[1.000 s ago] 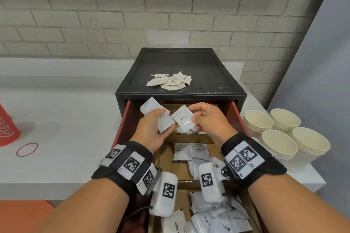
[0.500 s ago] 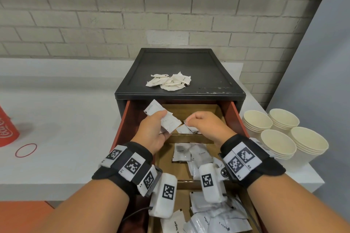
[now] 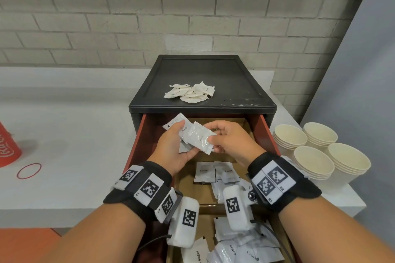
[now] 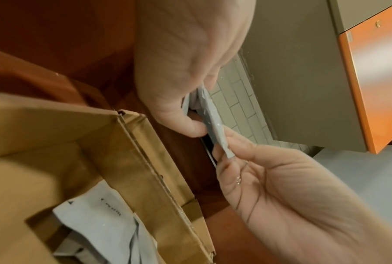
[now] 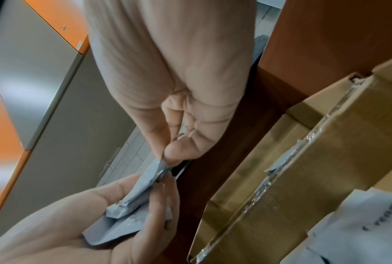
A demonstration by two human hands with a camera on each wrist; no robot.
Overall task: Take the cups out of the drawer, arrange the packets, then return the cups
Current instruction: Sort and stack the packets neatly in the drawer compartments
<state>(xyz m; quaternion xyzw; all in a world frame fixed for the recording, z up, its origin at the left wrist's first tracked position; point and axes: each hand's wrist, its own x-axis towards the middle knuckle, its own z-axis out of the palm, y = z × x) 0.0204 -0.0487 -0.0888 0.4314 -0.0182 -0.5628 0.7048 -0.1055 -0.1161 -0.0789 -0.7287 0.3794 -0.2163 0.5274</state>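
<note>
Since half a second ago the right hand (image 3: 232,142) has risen out of the back compartment of the open red drawer (image 3: 270,134) and now pinches a flat, glossy white rectangular packet (image 3: 198,137) by its right end, thumb against curled fingers. That packet lies against the small stack of white packets (image 3: 181,129) that the left hand (image 3: 174,147) grips, thumb on top. The packet's long axis runs from upper left to lower right in the head view; its print is too faint to read. How many packets the stack holds is hidden by the fingers. Both wrist views show the packets edge-on and blurred. More white sachets (image 3: 215,172) lie in the brown cardboard dividers (image 3: 205,203), partly covered by the wrist cameras. Four stacks of cream paper cups (image 3: 314,157) stand on the white counter (image 3: 74,134), right of the drawer.
</note>
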